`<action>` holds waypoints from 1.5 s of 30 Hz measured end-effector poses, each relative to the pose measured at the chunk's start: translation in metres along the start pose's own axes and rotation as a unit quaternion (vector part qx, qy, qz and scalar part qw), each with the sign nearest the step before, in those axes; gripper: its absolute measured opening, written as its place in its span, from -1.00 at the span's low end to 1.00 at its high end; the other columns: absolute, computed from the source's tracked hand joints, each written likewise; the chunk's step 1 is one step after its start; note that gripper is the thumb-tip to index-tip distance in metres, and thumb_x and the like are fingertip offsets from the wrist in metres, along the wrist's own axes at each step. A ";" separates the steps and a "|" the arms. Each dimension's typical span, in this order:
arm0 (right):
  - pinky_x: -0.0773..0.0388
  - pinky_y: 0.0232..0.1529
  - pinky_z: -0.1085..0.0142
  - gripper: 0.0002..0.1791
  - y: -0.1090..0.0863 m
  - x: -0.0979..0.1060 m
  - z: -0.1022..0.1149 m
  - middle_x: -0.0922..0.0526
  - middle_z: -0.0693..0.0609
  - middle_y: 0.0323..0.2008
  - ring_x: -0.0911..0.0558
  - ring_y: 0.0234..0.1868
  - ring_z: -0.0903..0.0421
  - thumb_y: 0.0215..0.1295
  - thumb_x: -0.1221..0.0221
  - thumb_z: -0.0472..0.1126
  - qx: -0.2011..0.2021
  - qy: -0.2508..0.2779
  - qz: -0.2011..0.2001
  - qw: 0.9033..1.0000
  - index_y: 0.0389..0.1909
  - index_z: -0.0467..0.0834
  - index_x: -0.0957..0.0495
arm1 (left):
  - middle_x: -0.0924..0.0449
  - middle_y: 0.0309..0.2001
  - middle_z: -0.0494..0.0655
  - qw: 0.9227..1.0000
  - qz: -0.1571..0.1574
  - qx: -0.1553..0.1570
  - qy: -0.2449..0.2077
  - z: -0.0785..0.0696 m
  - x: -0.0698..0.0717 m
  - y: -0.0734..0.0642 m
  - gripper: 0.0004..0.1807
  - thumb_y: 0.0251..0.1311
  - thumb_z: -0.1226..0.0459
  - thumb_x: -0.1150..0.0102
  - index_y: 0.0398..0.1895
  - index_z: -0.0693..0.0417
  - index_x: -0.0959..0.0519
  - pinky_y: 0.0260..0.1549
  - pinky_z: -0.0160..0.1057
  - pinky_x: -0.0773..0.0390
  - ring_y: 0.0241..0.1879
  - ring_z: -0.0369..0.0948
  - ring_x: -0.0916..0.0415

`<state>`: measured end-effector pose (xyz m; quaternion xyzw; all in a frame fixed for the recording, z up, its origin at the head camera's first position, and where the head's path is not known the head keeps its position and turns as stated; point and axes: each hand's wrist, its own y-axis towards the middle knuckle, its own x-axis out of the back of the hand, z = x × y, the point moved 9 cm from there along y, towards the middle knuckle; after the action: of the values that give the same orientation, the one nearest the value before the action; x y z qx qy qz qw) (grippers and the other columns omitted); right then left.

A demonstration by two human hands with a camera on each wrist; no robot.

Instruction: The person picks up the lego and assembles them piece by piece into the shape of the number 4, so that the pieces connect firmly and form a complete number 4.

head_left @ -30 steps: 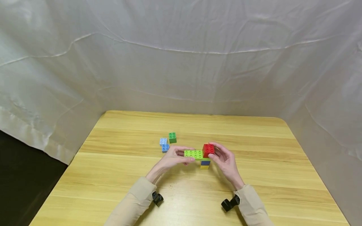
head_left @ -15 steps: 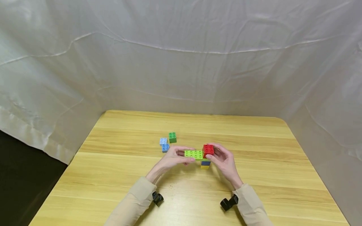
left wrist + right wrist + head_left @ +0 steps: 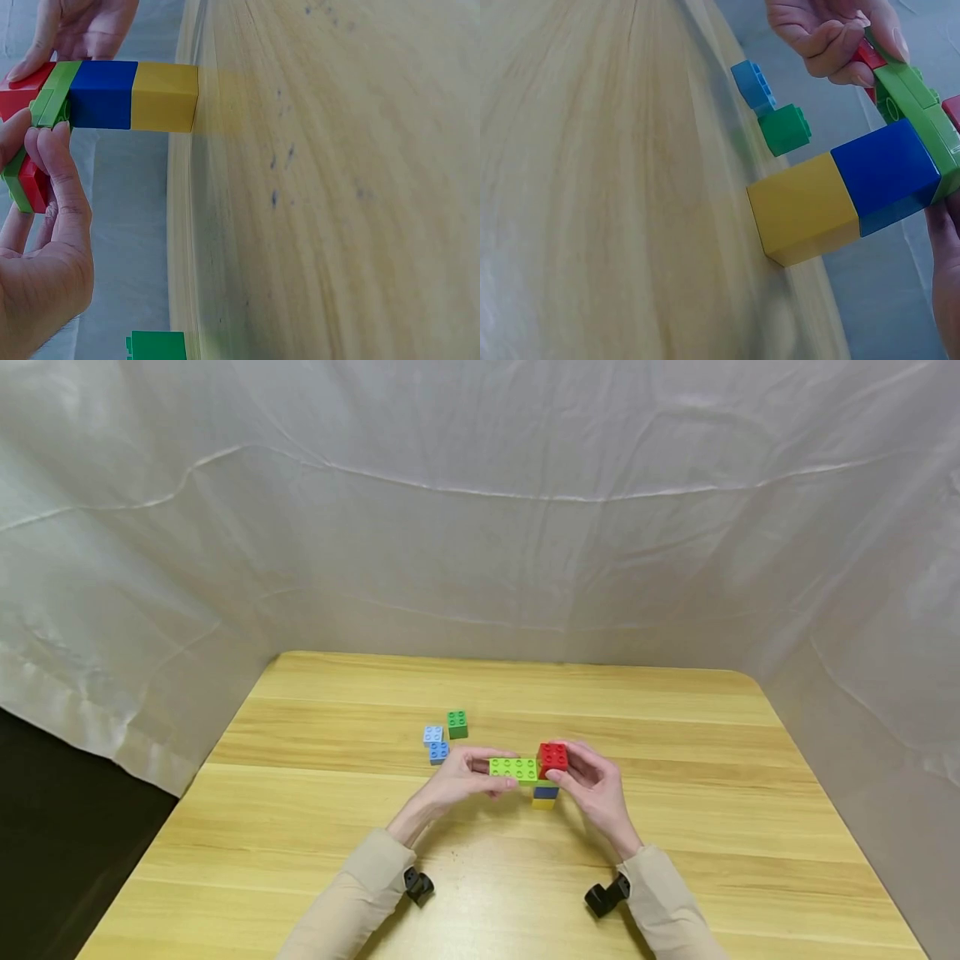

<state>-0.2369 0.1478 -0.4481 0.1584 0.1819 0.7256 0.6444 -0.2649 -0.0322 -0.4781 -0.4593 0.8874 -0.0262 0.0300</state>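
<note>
Left hand (image 3: 453,777): while slanting in from lower left, gripping the studded lime-green piece (image 3: 513,767)
Right hand (image 3: 597,789): slanting in from lower right, pinching the red brick (image 3: 552,758) atop its right end
Plastic, frame centre: glossy, square-cut; dark-blue brick (image 3: 546,793) beneath, yellow brick (image 3: 543,804) lowest, upright on the table (image 3: 720,843)
Pale-blue brick (image 3: 432,735), mid-blue brick (image 3: 438,753), green brick (image 3: 457,724): studded, just left of centre
Table: smooth grain, rounded far corners, reaching well right of both hands
Cloth (image 3: 480,552): wrinkled, across frame top
</note>
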 end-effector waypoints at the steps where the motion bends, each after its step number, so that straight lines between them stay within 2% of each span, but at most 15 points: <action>1: -0.59 0.17 0.44 -0.49 0.000 0.000 0.000 -0.67 0.27 0.03 -0.67 0.10 0.34 0.14 -0.25 -0.63 0.000 0.001 -0.001 1.000 0.14 -0.64 -0.40 | -0.70 0.00 0.33 1.000 0.000 0.001 0.000 0.000 0.000 0.000 -0.47 0.15 0.42 -0.37 0.23 0.28 -0.54 -0.29 -0.26 -0.74 -0.32 -0.17 -0.69; 10: -0.62 0.14 0.43 -0.50 0.001 -0.001 0.001 -0.67 0.24 0.04 -0.68 0.09 0.32 0.12 -0.24 -0.66 0.024 0.009 0.004 1.000 0.12 -0.65 -0.42 | -0.71 0.00 0.29 1.000 -0.002 0.007 0.003 0.000 0.001 0.000 -0.47 0.15 0.40 -0.38 0.23 0.27 -0.55 -0.26 -0.23 -0.74 -0.27 -0.12 -0.71; 21: -0.64 0.11 0.43 -0.52 0.003 -0.003 0.002 -0.66 0.20 -0.03 -0.69 0.05 0.31 0.13 -0.27 -0.63 0.038 -0.008 0.016 0.999 0.11 -0.62 -0.46 | -0.72 -0.02 0.28 1.000 -0.003 0.005 0.005 -0.001 0.002 0.000 -0.47 0.15 0.39 -0.39 0.23 0.26 -0.55 -0.27 -0.23 -0.74 -0.24 -0.07 -0.72; 26: -0.65 0.11 0.43 -0.53 0.003 -0.004 0.003 -0.65 0.16 -0.05 -0.69 0.03 0.28 0.12 -0.26 -0.64 0.050 -0.001 0.018 0.999 0.10 -0.63 -0.46 | -0.72 -0.02 0.28 1.000 0.000 0.000 0.000 -0.002 0.002 0.000 -0.48 0.15 0.40 -0.38 0.22 0.28 -0.55 -0.31 -0.29 -0.72 -0.25 -0.09 -0.72; 37: -0.64 0.12 0.42 -0.52 0.003 -0.003 0.005 -0.65 0.17 -0.05 -0.70 0.04 0.29 0.11 -0.25 -0.67 0.061 0.019 0.018 0.998 0.09 -0.68 -0.42 | -0.72 -0.03 0.29 1.000 0.003 -0.001 -0.002 -0.002 0.001 0.000 -0.48 0.16 0.40 -0.38 0.22 0.29 -0.55 -0.32 -0.31 -0.72 -0.28 -0.13 -0.72; 45: -0.63 0.14 0.42 -0.50 0.002 -0.002 0.003 -0.65 0.20 -0.06 -0.69 0.05 0.32 0.11 -0.27 -0.64 0.036 0.003 0.014 0.999 0.10 -0.69 -0.41 | -0.72 -0.03 0.30 1.000 0.001 -0.001 0.001 -0.002 0.001 0.000 -0.48 0.16 0.40 -0.38 0.22 0.30 -0.55 -0.32 -0.28 -0.72 -0.27 -0.10 -0.72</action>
<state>-0.2373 0.1457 -0.4449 0.1818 0.2071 0.7282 0.6276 -0.2655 -0.0324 -0.4763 -0.4587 0.8877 -0.0256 0.0291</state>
